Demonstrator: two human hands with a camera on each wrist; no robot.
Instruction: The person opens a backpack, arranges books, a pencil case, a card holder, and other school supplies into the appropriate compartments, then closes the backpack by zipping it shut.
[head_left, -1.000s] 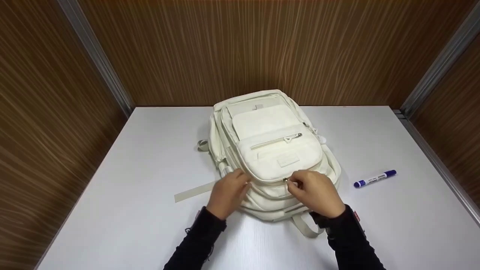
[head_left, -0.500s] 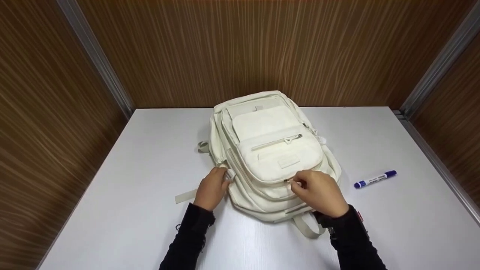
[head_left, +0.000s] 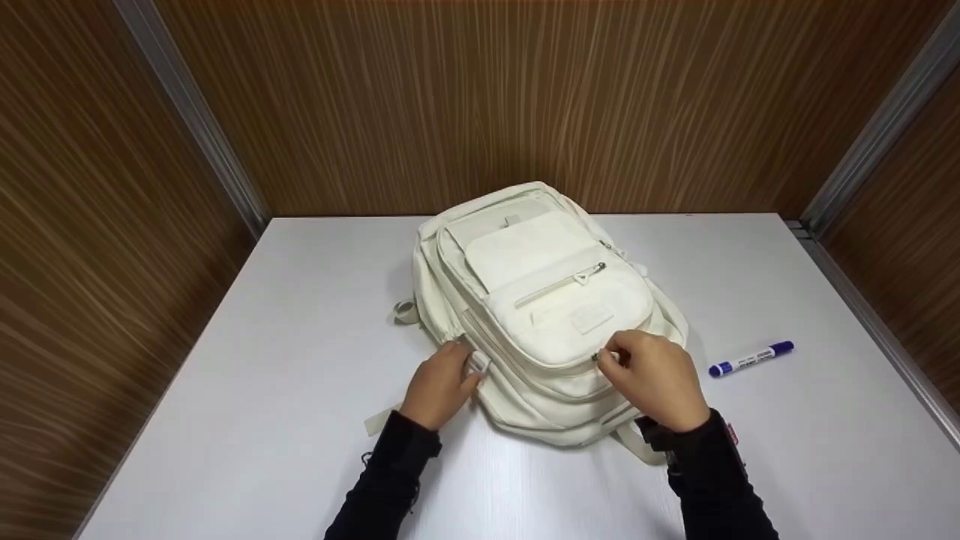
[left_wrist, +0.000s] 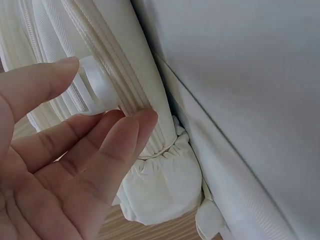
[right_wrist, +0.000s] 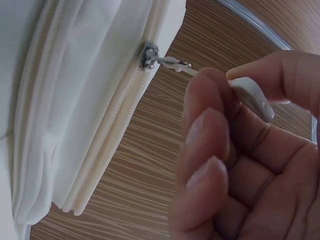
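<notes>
A cream backpack (head_left: 559, 292) lies on the white table with its front pocket side up. My right hand (head_left: 660, 379) pinches the pale zipper pull (right_wrist: 250, 97) between thumb and index finger. Its cord runs taut to the metal slider (right_wrist: 148, 55) on the front pocket's zip, whose teeth show in the right wrist view. At the bag's left side, my left hand (head_left: 439, 382) grips the edge by a white plastic buckle (left_wrist: 95, 85). The thumb lies at the buckle and the fingertips press the piped seam. Part of the buckle is hidden by the hand.
A blue and white marker (head_left: 750, 359) lies to the right of the bag. A strap end (head_left: 381, 420) sticks out at the left, and another strap (head_left: 641, 446) loops at the front right. Wood-grain panels (head_left: 480, 105) enclose the table (head_left: 315, 300).
My left hand has gone from the bag's front left edge to the side buckle. My right hand and the zipper pull have shifted slightly right, and the backpack has turned a little.
</notes>
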